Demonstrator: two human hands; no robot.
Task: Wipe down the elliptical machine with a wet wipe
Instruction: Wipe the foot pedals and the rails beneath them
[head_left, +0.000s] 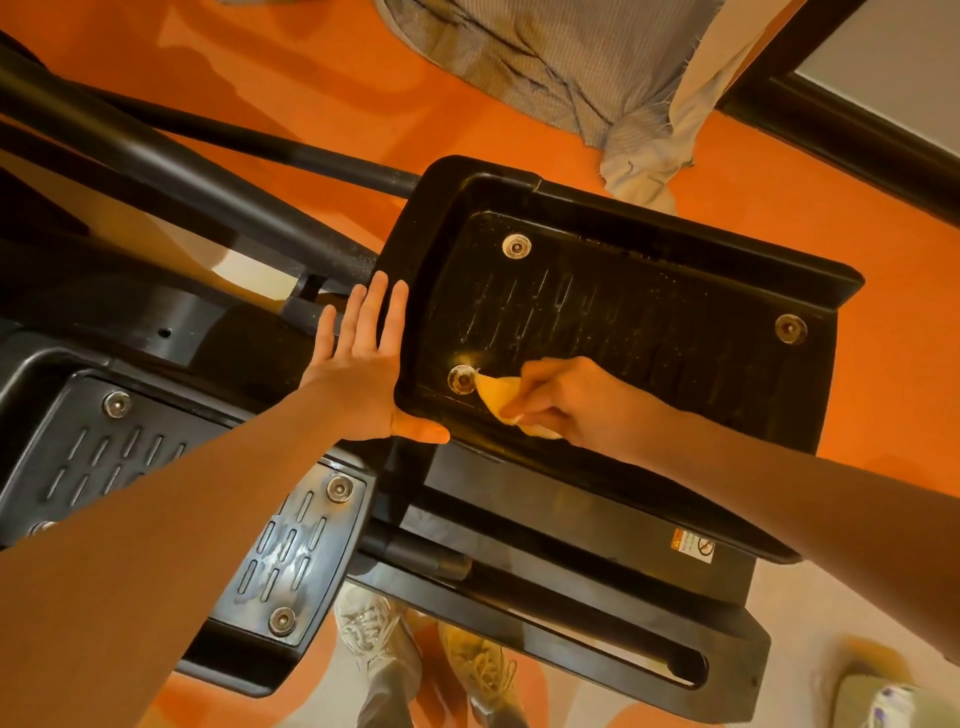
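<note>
The right hand (566, 402) pinches a wet wipe (498, 397) on the pedal (649, 322) beside 1 bolt (462, 378), while the left hand (366, 358), fingers straight, braces the pedal's edge.

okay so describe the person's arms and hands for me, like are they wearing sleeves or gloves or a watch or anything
Both arms are bare from the frame edge down to the wrist: no sleeves show. The left hand and the right hand wear no gloves. No watch, bracelet or ring shows on the visible sides, and no markings show on the forearms. The nails look short and unpainted, though the warm orange light makes fine detail hard to tell.
</note>
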